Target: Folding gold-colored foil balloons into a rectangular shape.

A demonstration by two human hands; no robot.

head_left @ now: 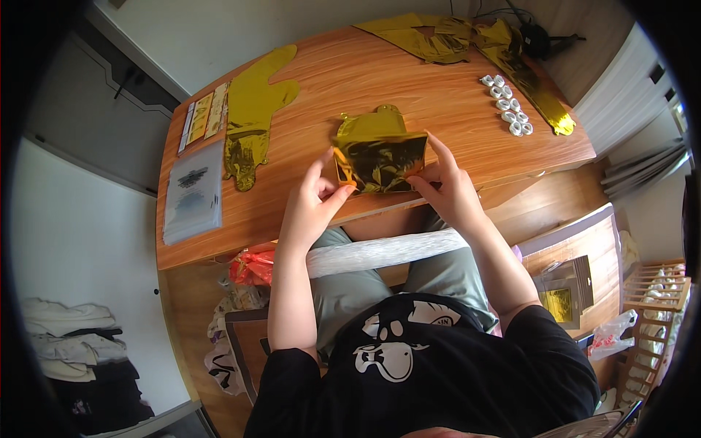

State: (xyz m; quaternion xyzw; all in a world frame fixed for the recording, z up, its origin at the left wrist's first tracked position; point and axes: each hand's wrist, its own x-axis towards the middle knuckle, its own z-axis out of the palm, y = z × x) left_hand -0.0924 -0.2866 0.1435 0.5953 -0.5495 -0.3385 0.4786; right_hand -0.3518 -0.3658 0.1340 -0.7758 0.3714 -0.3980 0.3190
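Between my hands, at the table's near edge, is a folded gold foil balloon (381, 162), shiny and creased. My left hand (315, 196) pinches its left near corner between thumb and fingers. At the right side, my right hand (447, 186) grips the other edge, thumb low and fingers higher up. Part of the foil lies flat on the table beyond the raised fold, with small tabs at its far end. Farther left, another gold foil balloon (257, 102) lies spread out with a wavy outline.
On the wooden table (328, 80) are a stack of clear plastic bags (193, 196), printed card strips (203, 120), several small white rolls (505, 104) and more gold foil (445, 38) at the back. A long white wrapped roll (387, 252) lies across my lap. A red plastic bag (252, 267) sits below left.
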